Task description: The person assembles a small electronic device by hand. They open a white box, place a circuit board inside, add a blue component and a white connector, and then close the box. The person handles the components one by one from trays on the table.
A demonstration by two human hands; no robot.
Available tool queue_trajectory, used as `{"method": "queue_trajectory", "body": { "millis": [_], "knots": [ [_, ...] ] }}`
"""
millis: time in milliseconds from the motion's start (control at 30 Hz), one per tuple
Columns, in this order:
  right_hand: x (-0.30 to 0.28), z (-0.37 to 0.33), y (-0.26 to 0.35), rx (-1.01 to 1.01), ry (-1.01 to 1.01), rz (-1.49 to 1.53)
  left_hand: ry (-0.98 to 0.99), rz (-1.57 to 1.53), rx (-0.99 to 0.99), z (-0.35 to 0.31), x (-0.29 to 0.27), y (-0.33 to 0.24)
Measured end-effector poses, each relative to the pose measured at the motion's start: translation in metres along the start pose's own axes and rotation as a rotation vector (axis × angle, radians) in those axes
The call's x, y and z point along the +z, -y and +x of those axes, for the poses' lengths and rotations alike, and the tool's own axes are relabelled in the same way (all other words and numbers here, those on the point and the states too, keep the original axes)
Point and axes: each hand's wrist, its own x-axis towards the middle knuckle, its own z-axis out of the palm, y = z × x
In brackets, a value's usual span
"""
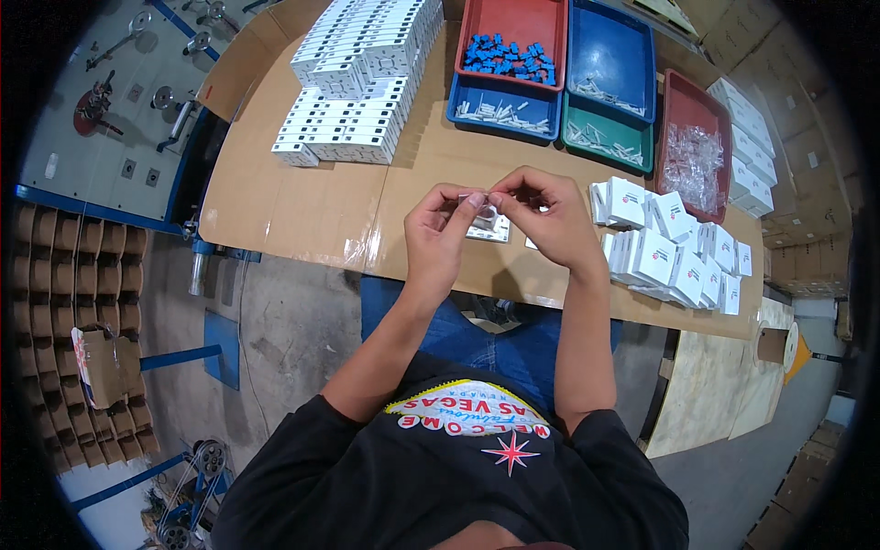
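I bring both hands together over the cardboard-covered table (316,220), forearms rising from below, elbows bent and apart. My left hand (435,234) leans inward, its thumb and forefinger closed in a pinch on a small clear piece (487,212). My right hand (555,220) bends in from the other side with its knuckles arched, its thumb and forefinger pinched together at that piece's edge; I cannot tell how firmly these fingers grip it. The clear piece sits right between my fingertips. Just below my grip is a flat white piece (495,231), partly hidden. White boxes (654,258) lie to the right of my grip; beyond it stands the blue tray (452,108) of small white parts.
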Motion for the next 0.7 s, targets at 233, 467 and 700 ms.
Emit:
{"method": "queue_trajectory", "body": {
  "millis": [233, 467, 700],
  "knots": [
    [-0.005, -0.001, -0.005, 0.001, 0.005, 0.054, 0.002, -0.07, -0.029, 0.002, 0.0, 0.002],
    [-0.008, 0.0, -0.005, 0.022, 0.048, 0.02, -0.057, 0.037, 0.019, 0.001, 0.001, 0.005],
    [-0.015, 0.0, -0.008, 0.049, 0.1, 0.089, -0.036, 0.048, -0.033, 0.006, -0.001, 0.003]
  ]
}}
